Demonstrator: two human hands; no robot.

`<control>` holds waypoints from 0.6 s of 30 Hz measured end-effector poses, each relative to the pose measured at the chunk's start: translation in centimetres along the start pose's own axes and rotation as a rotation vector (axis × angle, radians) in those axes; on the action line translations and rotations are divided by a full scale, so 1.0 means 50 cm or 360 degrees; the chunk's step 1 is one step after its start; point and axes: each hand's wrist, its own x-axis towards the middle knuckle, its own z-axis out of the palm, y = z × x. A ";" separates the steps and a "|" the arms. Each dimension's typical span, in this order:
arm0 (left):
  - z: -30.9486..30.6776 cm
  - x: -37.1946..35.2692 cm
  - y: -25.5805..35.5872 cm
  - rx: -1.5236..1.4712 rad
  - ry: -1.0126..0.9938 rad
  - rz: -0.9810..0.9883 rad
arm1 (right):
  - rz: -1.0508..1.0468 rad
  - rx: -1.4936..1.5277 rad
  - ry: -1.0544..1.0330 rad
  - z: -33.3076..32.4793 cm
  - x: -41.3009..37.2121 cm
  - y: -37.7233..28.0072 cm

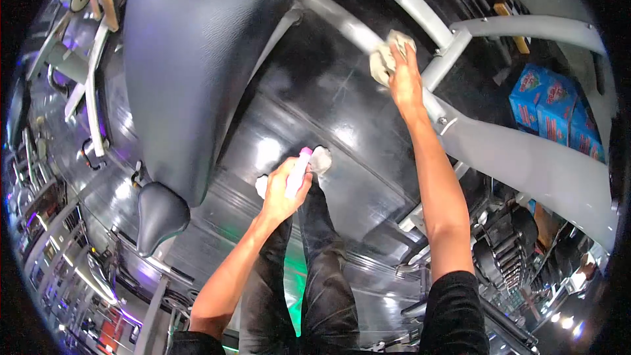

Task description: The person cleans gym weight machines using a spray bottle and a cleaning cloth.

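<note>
My right hand (405, 85), arm stretched forward, grips a crumpled cream cloth (381, 64). That cloth lies against a light grey metal tube (345, 26) of a gym machine frame. Lower down, near the middle of the view, my left hand (284, 187) is wrapped round a small white bottle with a pink cap (298, 179). The bottle is tilted, its cap pointing up and away from me; my fingers cover part of it. Beyond my left hand is a large black padded bench (197, 59), apart from the hand.
A thick grey beam (519, 158) of the machine runs along the right. Blue printed boxes (549, 105) stand behind it. A smaller black pad (161, 217) is at lower left. Under my feet is dark, shiny flooring (315, 105). More gym machines stand on both sides.
</note>
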 end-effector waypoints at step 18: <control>-0.050 -0.009 0.068 0.0083 0.0016 0.0191 | 0.0039 -0.0255 -0.0127 -0.026 -0.045 -0.026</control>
